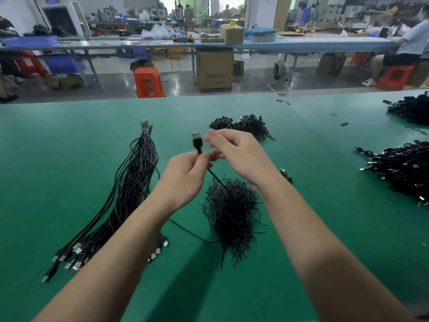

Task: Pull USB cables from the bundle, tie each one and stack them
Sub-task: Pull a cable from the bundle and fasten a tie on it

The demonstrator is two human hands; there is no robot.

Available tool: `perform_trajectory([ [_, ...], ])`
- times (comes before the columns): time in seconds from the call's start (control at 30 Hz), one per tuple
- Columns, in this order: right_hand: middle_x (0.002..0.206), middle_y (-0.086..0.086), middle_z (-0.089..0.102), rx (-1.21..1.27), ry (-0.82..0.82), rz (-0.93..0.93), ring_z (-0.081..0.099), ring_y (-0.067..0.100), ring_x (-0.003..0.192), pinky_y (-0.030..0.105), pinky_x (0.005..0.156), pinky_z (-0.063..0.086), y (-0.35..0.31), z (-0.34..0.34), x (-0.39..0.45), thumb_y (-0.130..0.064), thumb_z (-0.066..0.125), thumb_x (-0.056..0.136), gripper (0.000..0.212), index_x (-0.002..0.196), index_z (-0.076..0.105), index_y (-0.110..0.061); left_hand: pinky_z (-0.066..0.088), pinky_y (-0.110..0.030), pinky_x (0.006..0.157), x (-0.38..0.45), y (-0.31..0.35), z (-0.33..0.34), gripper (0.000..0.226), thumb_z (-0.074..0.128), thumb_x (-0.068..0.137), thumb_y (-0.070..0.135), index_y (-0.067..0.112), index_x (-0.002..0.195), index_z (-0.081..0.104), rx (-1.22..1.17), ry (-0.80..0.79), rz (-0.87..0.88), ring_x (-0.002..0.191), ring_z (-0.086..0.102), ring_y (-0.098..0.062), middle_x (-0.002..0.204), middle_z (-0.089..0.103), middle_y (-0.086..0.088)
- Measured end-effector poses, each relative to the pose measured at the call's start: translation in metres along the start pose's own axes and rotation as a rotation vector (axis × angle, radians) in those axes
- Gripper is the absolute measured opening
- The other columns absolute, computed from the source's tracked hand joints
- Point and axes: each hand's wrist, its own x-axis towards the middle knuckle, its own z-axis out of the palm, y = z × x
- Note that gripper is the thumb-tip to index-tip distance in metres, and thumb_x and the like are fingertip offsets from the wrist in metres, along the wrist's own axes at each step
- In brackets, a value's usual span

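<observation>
**Now one cable is up, ready for tying**

Here we hold a single USB cable (210,170) above the green counter (69,140). Our left hand (185,177) pinches it just below the plug (197,140), which points upward, likely so the cord hangs free for coiling. Our right hand (234,152) hovers just beside the plug, fingers curled; we cannot tell whether it grips the cord or a tie. The cord trails down past the pile of black twist ties (232,214), kept directly beneath our hands for easy reach. The bundle (125,196) lies to the left, bound at its far end, plugs toward us. The finished stack (404,168) sits well apart on the right, clear of the work.
</observation>
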Motion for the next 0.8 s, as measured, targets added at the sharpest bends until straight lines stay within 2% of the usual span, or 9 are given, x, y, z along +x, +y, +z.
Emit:
perform_trajectory([
  [0.1, 0.102, -0.005, 0.074, -0.020, -0.096, 0.172, 0.071, 0.007, 0.092, 0.033, 0.090, 0.058, 0.005, 0.001, -0.001, -0.060, 0.042, 0.099, 0.045, 0.110, 0.066, -0.023, 0.052, -0.026, 0.095, 0.000, -0.002, -0.010, 0.036, 0.038, 0.105, 0.026, 0.020, 0.119, 0.071, -0.144, 0.185, 0.009, 0.102, 0.063, 0.006, 0.122, 0.068, 0.014],
  [0.23, 0.064, -0.005, 0.064, 0.172, -0.355, 0.140, 0.062, 0.014, 0.057, 0.019, 0.059, 0.050, 0.008, 0.019, -0.014, -0.038, 0.040, 0.108, 0.040, 0.107, 0.067, -0.008, 0.044, -0.009, 0.093, -0.004, -0.015, -0.018, 0.043, 0.040, 0.094, 0.048, 0.035, 0.123, 0.069, -0.357, 0.135, -0.026, 0.112, 0.060, 0.006, 0.123, 0.067, 0.021],
  [0.33, 0.056, -0.014, 0.030, 0.184, -0.365, 0.068, 0.027, 0.004, 0.047, 0.019, 0.046, 0.028, 0.012, 0.033, -0.018, -0.024, 0.043, 0.108, 0.030, 0.110, 0.065, -0.004, 0.045, -0.038, 0.105, -0.003, -0.028, -0.018, 0.047, 0.038, 0.086, 0.057, 0.047, 0.121, 0.068, -0.515, 0.046, -0.092, 0.114, 0.063, -0.024, 0.117, 0.070, 0.003],
  [0.37, 0.056, -0.015, 0.028, 0.166, -0.352, 0.061, 0.024, 0.004, 0.048, 0.019, 0.046, 0.023, 0.012, 0.035, -0.019, -0.024, 0.044, 0.108, 0.027, 0.109, 0.066, -0.008, 0.041, -0.048, 0.110, -0.002, -0.033, -0.019, 0.048, 0.037, 0.086, 0.058, 0.046, 0.121, 0.068, -0.543, 0.010, -0.102, 0.114, 0.060, -0.031, 0.116, 0.065, -0.004],
  [0.43, 0.056, -0.015, 0.029, 0.155, -0.344, 0.048, 0.022, 0.005, 0.048, 0.019, 0.046, 0.021, 0.013, 0.039, -0.021, -0.025, 0.045, 0.108, 0.027, 0.099, 0.066, -0.011, 0.037, -0.051, 0.113, -0.004, -0.038, -0.022, 0.052, 0.034, 0.086, 0.057, 0.043, 0.122, 0.069, -0.545, -0.046, -0.109, 0.117, 0.055, -0.024, 0.119, 0.057, -0.003],
  [0.5, 0.055, -0.013, 0.028, 0.197, -0.357, 0.043, 0.021, 0.006, 0.047, 0.018, 0.044, 0.021, 0.015, 0.043, -0.023, -0.028, 0.046, 0.107, 0.031, 0.084, 0.066, -0.020, 0.039, -0.042, 0.111, -0.007, -0.042, -0.022, 0.054, 0.034, 0.087, 0.053, 0.034, 0.124, 0.070, -0.561, -0.072, -0.106, 0.125, 0.056, -0.013, 0.126, 0.065, 0.002],
  [0.57, 0.053, -0.013, 0.028, 0.299, -0.382, 0.089, 0.019, 0.006, 0.044, 0.017, 0.042, 0.020, 0.019, 0.049, -0.025, -0.034, 0.047, 0.104, 0.036, 0.072, 0.064, -0.028, 0.046, -0.033, 0.104, -0.008, -0.042, -0.022, 0.053, 0.035, 0.091, 0.044, 0.021, 0.124, 0.069, -0.644, -0.052, -0.093, 0.122, 0.061, -0.016, 0.123, 0.070, -0.002],
  [0.67, 0.051, -0.011, 0.025, 0.465, -0.468, 0.211, 0.016, 0.009, 0.043, 0.018, 0.040, 0.019, 0.030, 0.060, -0.030, -0.043, 0.049, 0.101, 0.040, 0.066, 0.057, -0.027, 0.054, -0.032, 0.089, -0.004, -0.029, -0.025, 0.047, 0.026, 0.100, 0.028, 0.010, 0.121, 0.064, -0.844, 0.095, -0.093, 0.113, 0.067, -0.025, 0.117, 0.073, -0.009],
  [0.8, 0.054, -0.007, 0.022, 0.659, -0.518, 0.340, 0.015, 0.011, 0.044, 0.019, 0.039, 0.020, 0.055, 0.073, -0.040, -0.046, 0.052, 0.101, 0.042, 0.066, 0.051, -0.022, 0.056, -0.032, 0.086, 0.003, -0.020, -0.041, 0.046, 0.021, 0.105, 0.019, 0.006, 0.120, 0.062, -1.023, 0.290, -0.042, 0.109, 0.069, -0.028, 0.117, 0.072, -0.013],
])
